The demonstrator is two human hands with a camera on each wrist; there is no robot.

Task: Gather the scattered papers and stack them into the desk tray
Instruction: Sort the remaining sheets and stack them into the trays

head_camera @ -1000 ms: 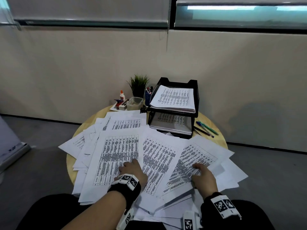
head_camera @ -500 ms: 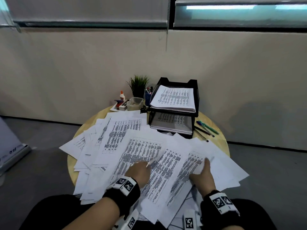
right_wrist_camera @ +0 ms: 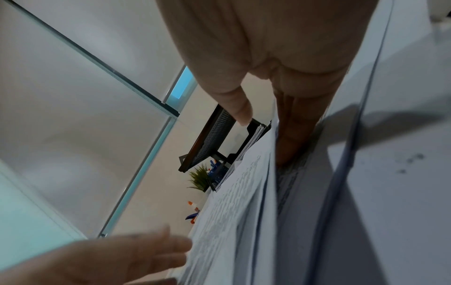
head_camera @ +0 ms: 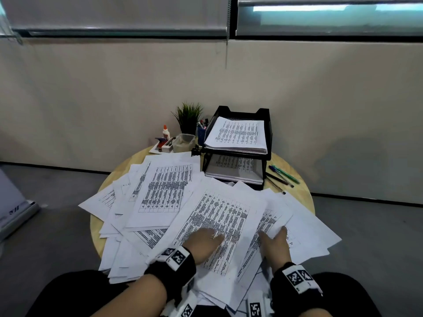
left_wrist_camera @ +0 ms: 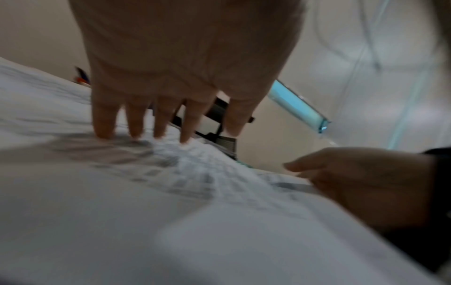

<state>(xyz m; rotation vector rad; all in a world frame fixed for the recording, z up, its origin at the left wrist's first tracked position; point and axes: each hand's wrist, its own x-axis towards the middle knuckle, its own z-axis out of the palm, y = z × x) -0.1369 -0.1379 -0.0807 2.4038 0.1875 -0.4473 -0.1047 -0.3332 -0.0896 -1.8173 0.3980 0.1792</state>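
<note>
Printed papers (head_camera: pixel 167 191) lie scattered in overlapping layers over the round wooden table (head_camera: pixel 299 191). The black two-tier desk tray (head_camera: pixel 266 115) stands at the back, with a paper stack (head_camera: pixel 238 133) in its top tier and more sheets in the lower tier. My left hand (head_camera: pixel 212 239) lies flat on a tilted printed sheet (head_camera: pixel 219 216); in the left wrist view its straight fingertips (left_wrist_camera: pixel 105 133) press on that paper. My right hand (head_camera: pixel 274 236) is beside it. Its straight fingers (right_wrist_camera: pixel 292 135) are slid between sheets, the thumb held apart above them.
Pens (head_camera: pixel 283 176) lie on bare wood right of the tray. Left of the tray stand a small plant (head_camera: pixel 188 117), a pen cup (head_camera: pixel 201 131), a plastic tub (head_camera: pixel 183 143) and a glue bottle (head_camera: pixel 166 132). Sheets overhang the near and left table edges.
My left hand has slid its printed sheet to the right and turned it, so it now overlaps the sheets at my right hand. The right hand's fingers have gone in between sheets.
</note>
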